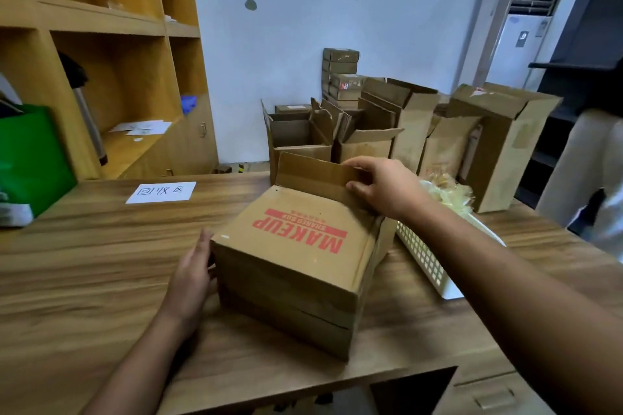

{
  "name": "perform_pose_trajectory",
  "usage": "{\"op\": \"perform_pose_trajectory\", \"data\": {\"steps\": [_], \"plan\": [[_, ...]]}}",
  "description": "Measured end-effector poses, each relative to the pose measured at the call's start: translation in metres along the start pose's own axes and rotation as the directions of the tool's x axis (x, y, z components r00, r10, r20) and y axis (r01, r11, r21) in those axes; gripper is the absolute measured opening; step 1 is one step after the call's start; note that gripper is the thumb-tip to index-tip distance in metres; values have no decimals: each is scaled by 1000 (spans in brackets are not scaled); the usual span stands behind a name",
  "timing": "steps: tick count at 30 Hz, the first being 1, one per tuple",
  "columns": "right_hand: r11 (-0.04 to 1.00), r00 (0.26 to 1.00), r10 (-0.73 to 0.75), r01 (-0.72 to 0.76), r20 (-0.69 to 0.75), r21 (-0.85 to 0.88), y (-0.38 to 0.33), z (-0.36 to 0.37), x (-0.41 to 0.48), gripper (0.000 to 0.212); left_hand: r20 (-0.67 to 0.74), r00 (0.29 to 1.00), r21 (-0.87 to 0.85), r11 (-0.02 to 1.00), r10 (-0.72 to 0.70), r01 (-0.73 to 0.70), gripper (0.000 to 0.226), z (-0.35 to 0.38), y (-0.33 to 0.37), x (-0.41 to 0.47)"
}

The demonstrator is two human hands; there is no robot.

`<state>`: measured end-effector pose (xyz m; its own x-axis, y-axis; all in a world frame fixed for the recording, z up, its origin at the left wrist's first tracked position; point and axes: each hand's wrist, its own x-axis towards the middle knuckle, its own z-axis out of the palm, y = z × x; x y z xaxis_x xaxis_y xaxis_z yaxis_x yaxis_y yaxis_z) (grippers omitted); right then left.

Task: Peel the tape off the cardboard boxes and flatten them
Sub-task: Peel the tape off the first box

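The brown wood-grain worktop (84,280) carries the brown cardboard box with the red MAKEUP print (296,256), which sits straight in front of me. My left hand (192,273) presses flat-fingered against the box's left side. My right hand (384,185) grips its raised far flap (313,172). If I pull hard, the flap could rip, or the box could skid right into the white plastic lattice basket (424,259) just beside it. I cannot tell whether tape remains on the box's underside or far seam.

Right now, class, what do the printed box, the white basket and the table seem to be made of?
Printed box: brown cardboard, matte, creased at the folds. White basket: probably moulded plastic, with gridded holes. Table: wood-grain surface, possibly laminate rather than solid wood.
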<state>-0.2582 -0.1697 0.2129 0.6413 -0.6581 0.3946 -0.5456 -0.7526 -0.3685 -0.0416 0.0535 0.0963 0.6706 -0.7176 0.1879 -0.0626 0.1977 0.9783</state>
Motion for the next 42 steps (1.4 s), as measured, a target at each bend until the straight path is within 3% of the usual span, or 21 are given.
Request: {"op": "perform_pose_trajectory", "data": {"steps": [4, 8, 14, 18, 22, 26, 33, 42], "plan": [[977, 987, -95, 68, -129, -203, -5, 1, -8, 46, 24, 964, 73, 961, 264, -265, 48, -2, 33, 0], [997, 941, -80, 73, -330, -34, -4, -4, -33, 38, 145, 900, 329, 838, 410, -435, 32, 5, 69, 0], [911, 923, 132, 31, -362, 410, 8, 13, -99, 27, 506, 802, 581, 562, 318, -589, 30, 53, 93, -7], [771, 939, 302, -140, -164, 622, 29, 48, -135, 32, 598, 784, 643, 486, 164, -592, 33, 83, 97, -9], [643, 931, 365, -275, 30, 715, 40, 78, -153, 33, 646, 763, 668, 473, 14, -574, 40, 104, 95, -8], [628, 936, 346, -275, 55, 728, 42, 91, -157, 34, 651, 749, 715, 435, -126, -548, 42, 110, 89, -3], [566, 934, 356, -247, 38, 786, 41, 92, -153, 35, 658, 745, 713, 407, -108, -571, 43, 108, 85, -3], [486, 923, 379, -140, -64, 863, 30, 86, -143, 34, 639, 763, 715, 442, -99, -542, 50, 110, 87, -7]]}}
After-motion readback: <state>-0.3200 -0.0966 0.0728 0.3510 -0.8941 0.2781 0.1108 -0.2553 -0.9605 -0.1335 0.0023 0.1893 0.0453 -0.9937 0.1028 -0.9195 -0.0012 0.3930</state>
